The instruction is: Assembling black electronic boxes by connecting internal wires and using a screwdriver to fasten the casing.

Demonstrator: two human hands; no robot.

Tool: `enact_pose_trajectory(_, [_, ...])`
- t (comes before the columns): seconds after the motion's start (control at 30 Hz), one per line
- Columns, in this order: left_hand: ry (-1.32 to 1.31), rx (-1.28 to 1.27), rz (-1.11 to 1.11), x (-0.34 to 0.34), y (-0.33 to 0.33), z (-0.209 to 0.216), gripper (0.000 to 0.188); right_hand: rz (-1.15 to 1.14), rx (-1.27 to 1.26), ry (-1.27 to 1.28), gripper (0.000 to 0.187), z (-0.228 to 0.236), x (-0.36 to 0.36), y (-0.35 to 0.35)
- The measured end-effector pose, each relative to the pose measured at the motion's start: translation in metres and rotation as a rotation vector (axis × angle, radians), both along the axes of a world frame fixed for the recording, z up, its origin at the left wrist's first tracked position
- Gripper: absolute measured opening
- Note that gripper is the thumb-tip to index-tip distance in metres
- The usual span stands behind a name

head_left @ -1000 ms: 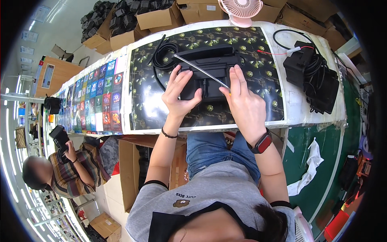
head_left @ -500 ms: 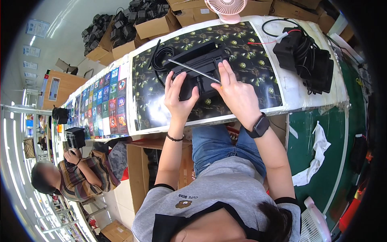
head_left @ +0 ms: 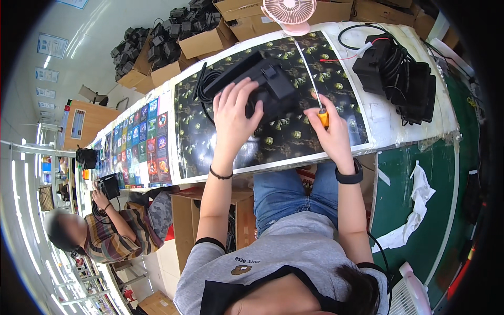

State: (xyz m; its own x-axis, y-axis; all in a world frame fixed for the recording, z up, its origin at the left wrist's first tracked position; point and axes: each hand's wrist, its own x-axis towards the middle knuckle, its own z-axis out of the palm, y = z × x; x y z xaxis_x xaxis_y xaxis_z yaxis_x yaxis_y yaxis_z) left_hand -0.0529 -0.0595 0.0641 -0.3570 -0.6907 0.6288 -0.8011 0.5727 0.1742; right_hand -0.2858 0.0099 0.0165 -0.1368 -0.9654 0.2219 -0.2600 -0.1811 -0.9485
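The left hand's (head_left: 234, 116) fingers, apart, lie over the boxy black plastic device (head_left: 272, 79) at 12 o'clock on the white-covered desk (head_left: 388, 132), seemingly steadying it; the right hand's (head_left: 334, 135) clamp a yellow-handled steel screwdriver (head_left: 324, 118), tip toward 11 o'clock, perhaps to keep it clear.

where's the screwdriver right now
In the head view, the screwdriver is in the right hand, to the right of the black case, its tip pointing toward the pink fan.
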Motion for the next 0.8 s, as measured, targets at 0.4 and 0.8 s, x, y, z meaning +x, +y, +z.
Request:
enact_pose_trajectory(0.4, [0.078,0.126,0.160,0.000,-0.036,0.004,0.047,0.037,0.002,0.325,0.038,-0.004,-0.006,0.036])
enact_pose_trajectory(0.8, [0.009,0.123,0.175,0.000,-0.070,0.017,0.059,-0.034,-0.110,0.558,0.048,0.017,0.004,0.026])
